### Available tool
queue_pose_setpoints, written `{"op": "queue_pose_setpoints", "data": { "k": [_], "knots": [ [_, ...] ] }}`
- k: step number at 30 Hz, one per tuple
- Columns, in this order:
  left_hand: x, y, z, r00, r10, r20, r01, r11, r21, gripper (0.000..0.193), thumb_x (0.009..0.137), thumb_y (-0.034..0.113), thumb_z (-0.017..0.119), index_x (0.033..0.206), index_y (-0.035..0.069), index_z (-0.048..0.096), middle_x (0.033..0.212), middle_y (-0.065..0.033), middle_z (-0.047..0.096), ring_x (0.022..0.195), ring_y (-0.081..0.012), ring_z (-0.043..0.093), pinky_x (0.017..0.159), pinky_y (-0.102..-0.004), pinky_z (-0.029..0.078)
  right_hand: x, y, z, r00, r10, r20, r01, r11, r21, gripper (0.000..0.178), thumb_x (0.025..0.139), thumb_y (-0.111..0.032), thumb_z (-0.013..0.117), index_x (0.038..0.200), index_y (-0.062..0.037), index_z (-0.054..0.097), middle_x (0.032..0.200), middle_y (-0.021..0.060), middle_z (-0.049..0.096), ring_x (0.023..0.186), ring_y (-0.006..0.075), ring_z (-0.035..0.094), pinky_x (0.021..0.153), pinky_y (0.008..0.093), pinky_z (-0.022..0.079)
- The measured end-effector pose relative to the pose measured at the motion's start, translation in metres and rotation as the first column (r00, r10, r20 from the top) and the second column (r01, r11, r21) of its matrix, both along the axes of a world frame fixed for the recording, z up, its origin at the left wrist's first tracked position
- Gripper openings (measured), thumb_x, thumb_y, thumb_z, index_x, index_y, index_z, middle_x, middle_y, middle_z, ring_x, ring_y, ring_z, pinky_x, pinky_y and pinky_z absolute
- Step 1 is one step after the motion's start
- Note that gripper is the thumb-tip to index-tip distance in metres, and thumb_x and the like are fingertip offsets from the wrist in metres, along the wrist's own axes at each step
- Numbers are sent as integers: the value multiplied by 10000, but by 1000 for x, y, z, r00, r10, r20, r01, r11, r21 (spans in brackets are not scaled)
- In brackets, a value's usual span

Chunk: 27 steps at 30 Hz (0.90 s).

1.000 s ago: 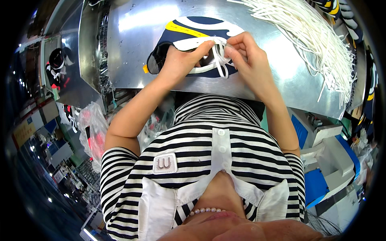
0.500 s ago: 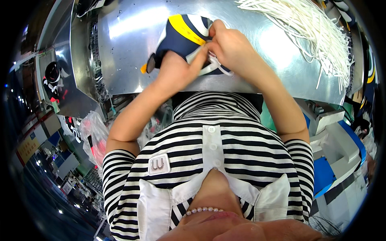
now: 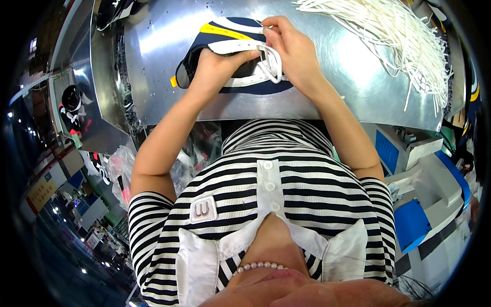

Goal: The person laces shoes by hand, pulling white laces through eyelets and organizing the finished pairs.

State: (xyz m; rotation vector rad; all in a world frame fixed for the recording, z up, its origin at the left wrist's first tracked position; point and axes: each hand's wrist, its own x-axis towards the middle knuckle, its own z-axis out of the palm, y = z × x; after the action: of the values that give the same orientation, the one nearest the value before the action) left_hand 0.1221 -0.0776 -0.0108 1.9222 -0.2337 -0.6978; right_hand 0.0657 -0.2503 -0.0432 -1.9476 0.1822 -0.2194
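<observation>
A navy shoe upper (image 3: 204, 40) with yellow and white stripes lies tilted over the metal table before me. My left hand (image 3: 217, 69) grips its white eyelet edge, thumb stretched along the opening and the other fingers partly hidden inside. The bent fingers of my right hand (image 3: 296, 53) close on the upper's far right side; their exact hold is partly covered. Between the hands, a white shoelace (image 3: 277, 64) hangs in a loose loop by the eyelets. An orange-yellow tab (image 3: 173, 82) sticks out at the upper's left end.
A large heap of loose white laces (image 3: 394, 46) spreads over the right of the metal table (image 3: 163, 102). Dark shoe pieces (image 3: 112, 13) lie at the far left corner. Below the table are a clear plastic bag (image 3: 120, 166) and, at right, a grey and blue machine (image 3: 429, 189).
The upper has turned so that its opening and white eyelet strip face up. The lace has swung into a wider loop. My right hand has shifted slightly outward along the upper.
</observation>
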Motion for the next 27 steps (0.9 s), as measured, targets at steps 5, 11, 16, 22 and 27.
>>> {"op": "queue_pose_setpoints", "data": {
  "k": [5, 11, 16, 22, 27],
  "knots": [
    [-1, -3, 1, 999, 34, -9, -34, 999, -6, 361, 795, 132, 829, 1097, 1, 681, 1026, -55, 714, 879, -121, 665, 808, -275, 529, 3, 5, -7, 999, -33, 38, 37, 994, -103, 167, 986, -186, 550, 1086, -54, 568, 884, 153, 687, 808, 336, 668, 718, 423, 515],
    [4, -6, -5, 993, 81, -91, -76, 996, 55, 347, 812, 116, 808, 1107, 0, 667, 1041, -55, 707, 907, -125, 655, 816, -280, 522, 3, 9, -11, 996, -43, 83, 59, 978, -198, 164, 980, -177, 558, 1075, -43, 564, 924, 149, 692, 813, 343, 669, 729, 422, 528],
    [3, -5, -3, 967, 146, -207, -148, 989, 8, 370, 822, 140, 798, 1140, 8, 664, 1060, -55, 698, 936, -134, 642, 826, -290, 509, 3, 10, -10, 995, -51, 88, 72, 965, -252, 168, 975, -173, 558, 1076, -39, 567, 944, 143, 694, 824, 347, 671, 725, 423, 534],
    [3, 14, 18, 866, -10, -500, -39, 995, -87, 291, 876, 207, 747, 1086, 20, 671, 872, 1, 616, 772, -87, 530, 737, -237, 437, 3, 11, -14, 993, -50, 109, 82, 945, -316, 177, 974, -165, 552, 1085, -28, 565, 949, 161, 694, 832, 356, 673, 727, 431, 539],
    [-14, 69, 92, 867, -32, -498, -337, 699, -630, 98, 883, 64, 636, 965, 21, 601, 917, -4, 493, 736, -110, 422, 670, -238, 378, 6, 13, -17, 989, -133, 71, 148, 939, -312, 200, 966, -159, 557, 1100, -10, 560, 932, 186, 691, 839, 357, 679, 744, 432, 544]
  ]
}}
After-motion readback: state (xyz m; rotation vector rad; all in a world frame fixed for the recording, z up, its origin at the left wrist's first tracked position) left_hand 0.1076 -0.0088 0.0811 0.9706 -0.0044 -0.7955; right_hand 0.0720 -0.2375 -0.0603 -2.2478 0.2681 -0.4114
